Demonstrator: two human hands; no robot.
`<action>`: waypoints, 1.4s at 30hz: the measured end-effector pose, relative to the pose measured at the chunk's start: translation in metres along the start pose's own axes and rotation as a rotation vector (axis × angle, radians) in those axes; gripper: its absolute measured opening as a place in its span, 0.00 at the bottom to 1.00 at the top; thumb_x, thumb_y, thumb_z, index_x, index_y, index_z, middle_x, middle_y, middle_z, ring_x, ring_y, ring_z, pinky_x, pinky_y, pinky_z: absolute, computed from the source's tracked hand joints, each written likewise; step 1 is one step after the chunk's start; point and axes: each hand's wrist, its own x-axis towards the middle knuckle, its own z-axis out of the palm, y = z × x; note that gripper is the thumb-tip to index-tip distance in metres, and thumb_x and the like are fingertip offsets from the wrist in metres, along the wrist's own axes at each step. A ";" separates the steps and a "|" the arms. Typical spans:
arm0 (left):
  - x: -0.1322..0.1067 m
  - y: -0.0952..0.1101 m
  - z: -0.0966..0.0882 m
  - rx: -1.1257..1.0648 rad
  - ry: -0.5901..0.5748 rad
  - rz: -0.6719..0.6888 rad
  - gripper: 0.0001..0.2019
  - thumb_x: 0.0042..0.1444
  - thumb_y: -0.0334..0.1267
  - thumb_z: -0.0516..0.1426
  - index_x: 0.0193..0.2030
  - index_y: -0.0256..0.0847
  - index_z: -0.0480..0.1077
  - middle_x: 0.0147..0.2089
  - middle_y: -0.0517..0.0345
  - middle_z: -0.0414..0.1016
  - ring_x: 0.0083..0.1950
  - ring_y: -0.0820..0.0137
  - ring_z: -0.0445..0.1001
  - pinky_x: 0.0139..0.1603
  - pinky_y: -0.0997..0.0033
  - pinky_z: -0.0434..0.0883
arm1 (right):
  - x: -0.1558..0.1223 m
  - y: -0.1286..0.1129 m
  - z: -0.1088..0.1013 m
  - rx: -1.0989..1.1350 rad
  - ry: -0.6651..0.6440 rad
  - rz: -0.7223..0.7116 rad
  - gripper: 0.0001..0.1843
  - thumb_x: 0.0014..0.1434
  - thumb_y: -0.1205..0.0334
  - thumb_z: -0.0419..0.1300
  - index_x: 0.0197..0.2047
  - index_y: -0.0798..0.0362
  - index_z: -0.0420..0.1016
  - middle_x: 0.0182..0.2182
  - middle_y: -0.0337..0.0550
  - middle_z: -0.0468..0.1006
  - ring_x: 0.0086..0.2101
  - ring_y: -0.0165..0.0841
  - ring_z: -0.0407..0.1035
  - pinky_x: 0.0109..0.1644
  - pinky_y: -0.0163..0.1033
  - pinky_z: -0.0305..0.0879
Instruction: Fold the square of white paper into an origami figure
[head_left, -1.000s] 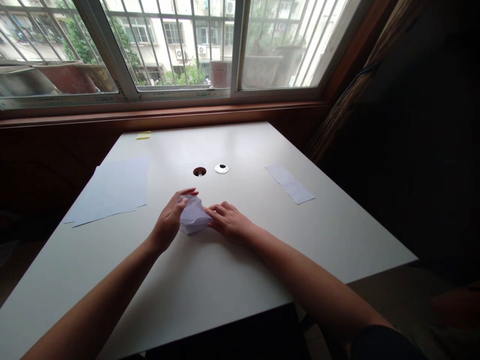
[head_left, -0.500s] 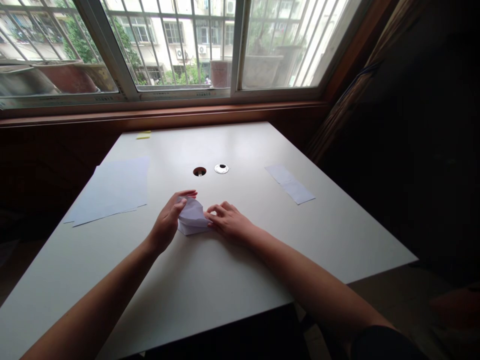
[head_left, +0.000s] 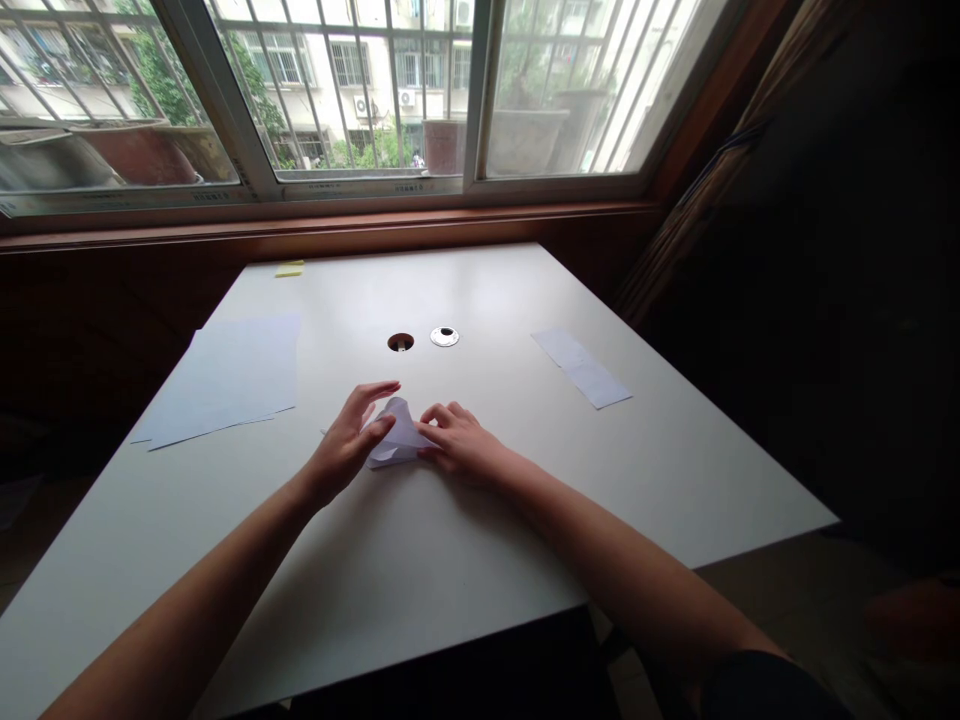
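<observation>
A folded sheet of white paper (head_left: 406, 436) stands partly raised on the white table (head_left: 420, 580), its layers bulging apart. My right hand (head_left: 466, 441) pinches the paper's right end between thumb and fingers, resting low by the tabletop. At the left side of the paper is my left hand (head_left: 346, 438), fingers stretched forward and thumb spread away from them. The left thumb lies over the near face of the paper; whether it presses on it I cannot tell. Part of the paper's left side is hidden behind this hand.
Large white sheets (head_left: 232, 375) lie at the table's left. A creased paper strip (head_left: 583, 368) is on the right. Beyond my hands are a round cable hole (head_left: 400, 343) and its metal cover (head_left: 445, 337). Yellow slips (head_left: 289, 269) lie near the far edge, below a barred window.
My left hand has loosened from the paper, its fingers and thumb spreading and shifting slightly right. The paper's raised flap has changed shape. My right hand keeps its pinch at the right end.
</observation>
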 end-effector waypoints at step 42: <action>-0.005 -0.060 -0.019 0.443 -0.226 0.161 0.29 0.59 0.53 0.61 0.66 0.51 0.64 0.52 0.51 0.74 0.52 0.59 0.70 0.55 0.58 0.70 | 0.000 0.004 -0.003 0.087 0.242 -0.240 0.31 0.57 0.42 0.64 0.57 0.52 0.69 0.53 0.55 0.71 0.53 0.46 0.62 0.58 0.54 0.63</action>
